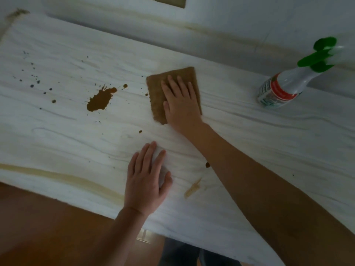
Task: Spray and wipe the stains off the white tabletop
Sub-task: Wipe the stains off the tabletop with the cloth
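Observation:
A white, grey-veined tabletop (57, 135) fills the view. A large brown splat stain (100, 100) lies left of centre, with small dark specks (34, 81) further left and a brown drop (207, 165) beside my right forearm. My right hand (180, 104) presses flat on a folded brown cloth (156, 96) just right of the splat. My left hand (147, 181) rests flat with straight fingers on the tabletop near the front edge and holds nothing. A spray bottle (288, 87) with a green trigger head stands at the right, untouched.
A tan smear (193, 188) marks the tabletop right of my left hand. A yellowish streak (63, 178) runs along the front edge. A white wall (230, 20) rises behind the table. Brown floor (38, 227) lies below the front edge.

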`<state>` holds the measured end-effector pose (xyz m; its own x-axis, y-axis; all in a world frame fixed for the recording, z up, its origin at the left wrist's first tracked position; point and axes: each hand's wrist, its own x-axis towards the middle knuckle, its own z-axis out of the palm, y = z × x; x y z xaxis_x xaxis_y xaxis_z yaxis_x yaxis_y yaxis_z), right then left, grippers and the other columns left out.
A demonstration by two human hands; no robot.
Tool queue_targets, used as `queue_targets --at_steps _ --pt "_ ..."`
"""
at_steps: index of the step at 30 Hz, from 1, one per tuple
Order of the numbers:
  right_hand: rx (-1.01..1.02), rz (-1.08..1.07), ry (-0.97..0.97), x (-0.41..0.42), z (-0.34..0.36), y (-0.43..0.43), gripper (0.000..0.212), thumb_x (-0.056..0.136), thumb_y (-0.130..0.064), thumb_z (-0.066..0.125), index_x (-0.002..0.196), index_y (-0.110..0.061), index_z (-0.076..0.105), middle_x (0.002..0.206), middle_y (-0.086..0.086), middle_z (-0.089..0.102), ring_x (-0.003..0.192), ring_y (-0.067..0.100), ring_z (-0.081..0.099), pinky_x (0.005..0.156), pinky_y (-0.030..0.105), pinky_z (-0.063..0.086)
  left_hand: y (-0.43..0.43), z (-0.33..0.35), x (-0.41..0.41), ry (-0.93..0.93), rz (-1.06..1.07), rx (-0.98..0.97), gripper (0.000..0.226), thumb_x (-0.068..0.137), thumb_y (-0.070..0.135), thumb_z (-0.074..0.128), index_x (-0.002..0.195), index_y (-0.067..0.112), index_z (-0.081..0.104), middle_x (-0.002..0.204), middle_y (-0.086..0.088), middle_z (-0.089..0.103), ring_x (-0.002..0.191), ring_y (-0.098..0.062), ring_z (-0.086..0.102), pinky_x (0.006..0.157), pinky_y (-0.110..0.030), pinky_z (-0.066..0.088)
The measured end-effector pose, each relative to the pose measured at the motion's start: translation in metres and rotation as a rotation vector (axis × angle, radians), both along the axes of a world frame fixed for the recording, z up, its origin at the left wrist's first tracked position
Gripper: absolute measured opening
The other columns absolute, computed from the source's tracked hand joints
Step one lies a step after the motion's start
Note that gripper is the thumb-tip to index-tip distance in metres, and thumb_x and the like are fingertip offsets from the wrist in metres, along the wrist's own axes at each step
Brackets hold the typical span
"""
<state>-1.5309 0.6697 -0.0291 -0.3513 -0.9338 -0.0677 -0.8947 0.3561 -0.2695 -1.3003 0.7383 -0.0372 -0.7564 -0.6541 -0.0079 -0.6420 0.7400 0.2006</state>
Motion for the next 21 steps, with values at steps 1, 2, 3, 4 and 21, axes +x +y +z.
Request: queue_targets --at_steps 1,2,3,4,21 --pt "-0.01 0.029 -0.011 0.004 0.0 0.009 0.06 0.1 -0.033 0.037 0.158 -0.017 0.032 0.166 0.006 0.026 0.155 0.028 0.016 0.126 0.048 0.007 0.0 0.0 0.0 0.005 0.0 -0.003 0.059 0.099 0.046 0.046 0.149 0.014 0.051 0.164 -0.014 0.037 0.155 -0.032 0.03 0.126 -0.052 0.025" --pt "-0.02 0.05 -0.023 0.008 -0.001 0.02 0.06 0.1 -0.034 0.036 0.157 -0.018 0.033 0.166 0.006 0.027 0.155 0.028 0.018 0.126 0.048 0.008 0.0 0.0 0.0 0.008 0.002 -0.004 0.059 0.098 0.046 0.046 0.148 0.014 0.051 0.164 -0.014 0.037 0.155 -0.032 0.03 0.126 -0.052 0.025" --pt "-0.032 0.059 -0.036 0.01 -0.001 0.032 0.06 0.1 -0.036 0.034 0.157 -0.018 0.035 0.165 0.006 0.029 0.154 0.027 0.02 0.126 0.048 0.01 0.0 0.0 0.0 0.008 0.006 -0.004 0.06 0.098 0.046 0.046 0.148 0.014 0.051 0.165 -0.014 0.036 0.155 -0.032 0.03 0.127 -0.051 0.024" --pt "-0.041 0.054 -0.046 0.012 -0.001 0.046 0.06 0.1 -0.036 0.034 0.157 -0.017 0.035 0.165 0.006 0.029 0.154 0.026 0.021 0.126 0.047 0.011 0.0 0.0 0.0 0.006 0.008 -0.001 0.06 0.098 0.046 0.046 0.149 0.014 0.051 0.165 -0.014 0.036 0.155 -0.032 0.03 0.127 -0.051 0.024" --pt "0.052 -0.172 -0.02 -0.033 0.004 -0.041 0.062 0.104 -0.037 0.034 0.161 -0.018 0.02 0.17 0.004 0.012 0.157 0.026 0.006 0.126 0.045 -0.001 -0.001 -0.003 0.001 0.012 0.006 0.017 0.06 0.1 0.046 0.049 0.152 0.015 0.046 0.167 -0.014 0.032 0.157 -0.031 0.026 0.126 -0.052 0.025"
